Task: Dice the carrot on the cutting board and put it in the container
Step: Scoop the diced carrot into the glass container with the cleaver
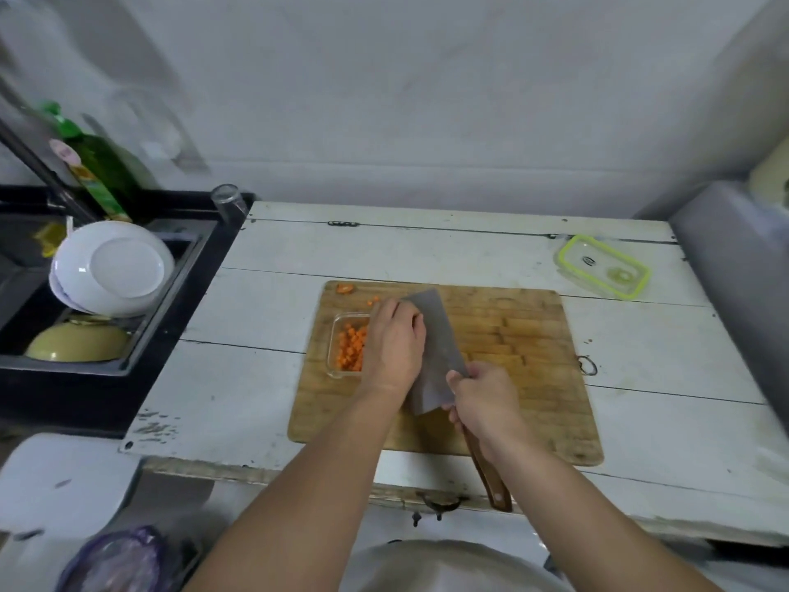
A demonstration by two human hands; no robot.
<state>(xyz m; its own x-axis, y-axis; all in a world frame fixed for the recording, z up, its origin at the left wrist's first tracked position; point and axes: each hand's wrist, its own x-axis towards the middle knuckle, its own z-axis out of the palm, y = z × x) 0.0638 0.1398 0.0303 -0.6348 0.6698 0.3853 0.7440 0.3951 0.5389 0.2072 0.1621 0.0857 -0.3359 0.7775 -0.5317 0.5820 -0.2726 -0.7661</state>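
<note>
Right hand grips the cleaver tilted over the container; left hand, fingers flat, sweeps carrot dice off the blade.

A green-rimmed lid lies on the white table's far right corner, while a white plate, yellowish bowl and green bottle occupy the black sink at left.

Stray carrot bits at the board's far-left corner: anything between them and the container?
Nothing visible. The loose bits and the carrot end lie on bare cutting board, just beyond the container. The left hand hangs over its right part, against the cleaver held by the right hand.
</note>
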